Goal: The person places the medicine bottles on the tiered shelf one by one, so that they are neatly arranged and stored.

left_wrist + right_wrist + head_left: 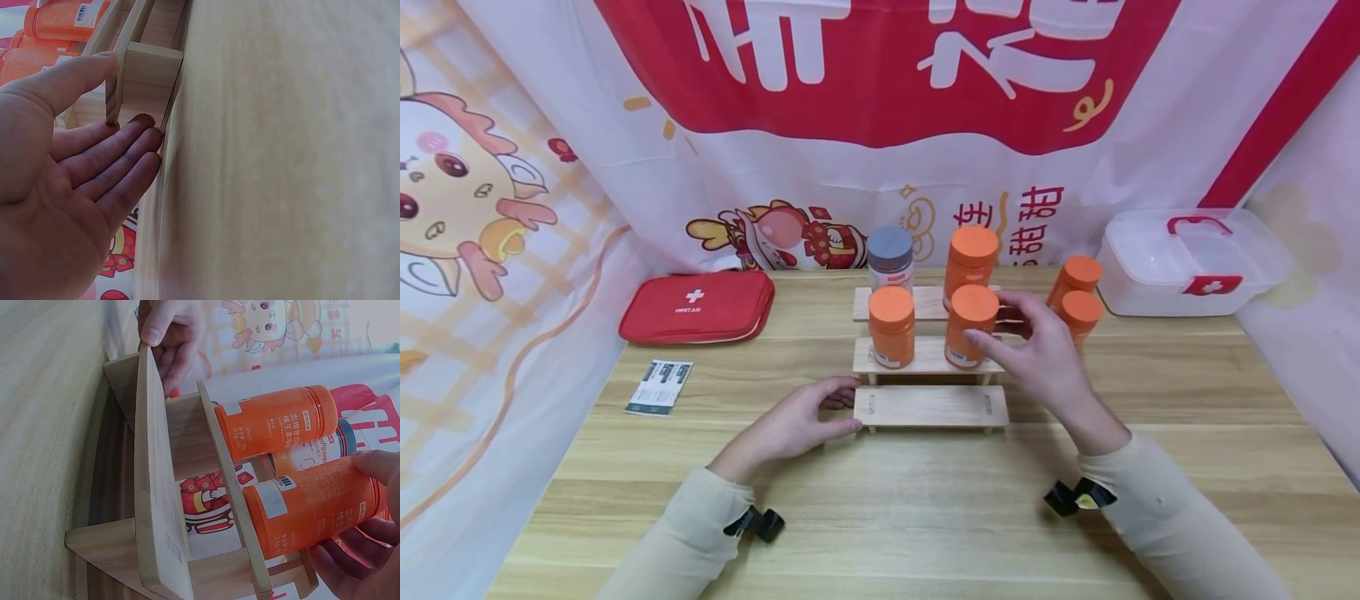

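Right hand grips a smooth, cylindrical orange bottle; left hand pinches the flat lowest tier of a stepped wooden rack.

head: above, forward/down, farthest, takes in tabletop, whole rack | left wrist: close, rolled sideways, past left hand to rack end | right wrist: close, rolled, across rack toward left hand | wrists share: left hand, rack end
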{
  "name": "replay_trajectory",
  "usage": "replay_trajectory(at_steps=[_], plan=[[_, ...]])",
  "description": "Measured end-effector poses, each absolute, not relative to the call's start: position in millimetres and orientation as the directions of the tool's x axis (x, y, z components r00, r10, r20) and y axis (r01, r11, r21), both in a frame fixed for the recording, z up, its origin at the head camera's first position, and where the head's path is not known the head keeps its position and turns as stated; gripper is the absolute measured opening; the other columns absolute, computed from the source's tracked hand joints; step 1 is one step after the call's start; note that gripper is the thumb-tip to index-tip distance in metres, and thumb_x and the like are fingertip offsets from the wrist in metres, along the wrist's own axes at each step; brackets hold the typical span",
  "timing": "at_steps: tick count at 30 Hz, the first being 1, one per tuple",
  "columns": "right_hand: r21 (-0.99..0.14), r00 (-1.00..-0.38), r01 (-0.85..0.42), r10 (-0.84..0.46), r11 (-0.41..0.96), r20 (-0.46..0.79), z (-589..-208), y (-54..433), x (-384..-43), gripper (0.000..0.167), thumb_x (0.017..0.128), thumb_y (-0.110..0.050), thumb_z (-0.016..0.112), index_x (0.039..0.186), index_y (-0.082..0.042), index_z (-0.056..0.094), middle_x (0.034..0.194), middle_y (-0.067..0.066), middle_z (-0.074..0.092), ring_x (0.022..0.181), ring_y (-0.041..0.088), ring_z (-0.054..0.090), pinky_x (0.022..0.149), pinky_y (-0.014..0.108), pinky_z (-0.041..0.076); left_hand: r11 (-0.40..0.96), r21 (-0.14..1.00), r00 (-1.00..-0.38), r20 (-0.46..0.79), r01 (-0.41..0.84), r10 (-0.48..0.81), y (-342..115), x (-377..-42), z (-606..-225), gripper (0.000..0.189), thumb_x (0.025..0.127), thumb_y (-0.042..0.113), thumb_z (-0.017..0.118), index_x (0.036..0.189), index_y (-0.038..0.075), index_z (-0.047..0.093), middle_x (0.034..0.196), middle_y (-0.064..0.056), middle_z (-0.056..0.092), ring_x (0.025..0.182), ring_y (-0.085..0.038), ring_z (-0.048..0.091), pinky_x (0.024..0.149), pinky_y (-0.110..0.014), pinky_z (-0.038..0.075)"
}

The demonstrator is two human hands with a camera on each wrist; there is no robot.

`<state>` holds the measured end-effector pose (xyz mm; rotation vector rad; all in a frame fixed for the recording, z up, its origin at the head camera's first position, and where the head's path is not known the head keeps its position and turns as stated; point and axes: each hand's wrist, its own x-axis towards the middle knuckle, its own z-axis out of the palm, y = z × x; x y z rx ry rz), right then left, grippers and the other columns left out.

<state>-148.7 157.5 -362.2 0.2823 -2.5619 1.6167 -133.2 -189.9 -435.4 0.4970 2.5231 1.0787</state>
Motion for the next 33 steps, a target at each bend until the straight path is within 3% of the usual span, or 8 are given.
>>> replay_trajectory(at_steps=[9, 13, 16, 18, 23, 25, 30, 33], plan=[[-0.873, -0.97, -0.242, -0.106, 0.423, 0.218, -362, 166, -144, 0.063, 0.096, -0.025, 0.085, 0.15, -0.007, 0.058, 0.145, 0.012, 0.065, 0.13, 0.033, 0.066, 0.116, 0.053, 0.054, 0.647, 0.738, -0.873, -0.171, 0.193, 0.456, -189, -134, -436, 0.063, 0.1, 0.031, 0.079, 0.154, 0.006, 0.057, 0.147, -0.011, 0.068, 0.135, -0.029, 0.065, 0.12, -0.054, 0.051], [-0.853, -0.967, -0.254, -0.102, 0.456, 0.234, -360, 178, -140, 0.06, 0.097, -0.026, 0.084, 0.149, -0.008, 0.06, 0.145, 0.012, 0.065, 0.129, 0.033, 0.066, 0.11, 0.03, 0.057, 0.649, 0.74, -0.875, -0.184, 0.177, 0.448, -189, -134, -436, 0.064, 0.1, 0.032, 0.079, 0.155, 0.008, 0.056, 0.149, -0.01, 0.067, 0.137, -0.029, 0.064, 0.121, -0.054, 0.049], [-0.841, -0.963, -0.269, -0.096, 0.469, 0.254, -360, 187, -138, 0.058, 0.097, -0.024, 0.084, 0.147, -0.007, 0.06, 0.144, 0.015, 0.065, 0.127, 0.034, 0.066, 0.102, 0.011, 0.051, 0.647, 0.743, -0.875, -0.189, 0.169, 0.446, -189, -134, -435, 0.064, 0.1, 0.032, 0.079, 0.155, 0.008, 0.056, 0.149, -0.01, 0.067, 0.138, -0.029, 0.064, 0.122, -0.054, 0.049], [-0.834, -0.957, -0.284, -0.089, 0.472, 0.275, -361, 193, -137, 0.056, 0.097, -0.021, 0.083, 0.147, -0.006, 0.061, 0.142, 0.016, 0.066, 0.125, 0.029, 0.066, 0.1, 0.004, 0.048, 0.647, 0.743, -0.873, -0.187, 0.174, 0.449, -189, -134, -435, 0.064, 0.1, 0.032, 0.079, 0.155, 0.008, 0.056, 0.149, -0.01, 0.067, 0.137, -0.029, 0.064, 0.121, -0.054, 0.049], [-0.826, -0.938, -0.328, -0.052, 0.458, 0.344, -365, 206, -135, 0.049, 0.097, -0.011, 0.082, 0.142, -0.004, 0.064, 0.136, 0.011, 0.067, 0.117, 0.009, 0.065, 0.101, 0.004, 0.05, 0.645, 0.744, -0.872, -0.187, 0.174, 0.451, -190, -134, -436, 0.063, 0.1, 0.032, 0.079, 0.155, 0.008, 0.056, 0.147, -0.009, 0.068, 0.136, -0.028, 0.065, 0.12, -0.054, 0.05], [-0.825, -0.929, -0.342, -0.031, 0.45, 0.368, -367, 213, -135, 0.047, 0.096, -0.007, 0.082, 0.14, -0.003, 0.065, 0.131, 0.008, 0.067, 0.114, 0.007, 0.066, 0.101, 0.005, 0.051, 0.643, 0.746, -0.873, -0.189, 0.171, 0.45, -190, -135, -437, 0.063, 0.1, 0.031, 0.079, 0.154, 0.008, 0.056, 0.147, -0.008, 0.068, 0.136, -0.028, 0.065, 0.12, -0.053, 0.051], [-0.82, -0.925, -0.327, 0.02, 0.471, 0.38, -372, 230, -136, 0.046, 0.096, -0.006, 0.081, 0.139, -0.002, 0.066, 0.123, -0.012, 0.068, 0.113, 0.008, 0.067, 0.1, 0.005, 0.05, 0.635, 0.753, -0.871, -0.184, 0.173, 0.456, -190, -134, -438, 0.063, 0.1, 0.032, 0.079, 0.154, 0.009, 0.057, 0.144, -0.007, 0.07, 0.134, -0.027, 0.066, 0.118, -0.053, 0.052], [-0.814, -0.931, -0.286, 0.056, 0.505, 0.361, -374, 240, -137, 0.047, 0.098, -0.011, 0.08, 0.141, -0.002, 0.064, 0.129, -0.008, 0.069, 0.114, 0.003, 0.064, 0.1, 0.003, 0.048, 0.631, 0.756, -0.87, -0.182, 0.174, 0.458, -190, -134, -438, 0.062, 0.1, 0.032, 0.079, 0.154, 0.009, 0.057, 0.143, -0.007, 0.07, 0.133, -0.027, 0.067, 0.118, -0.053, 0.053]])
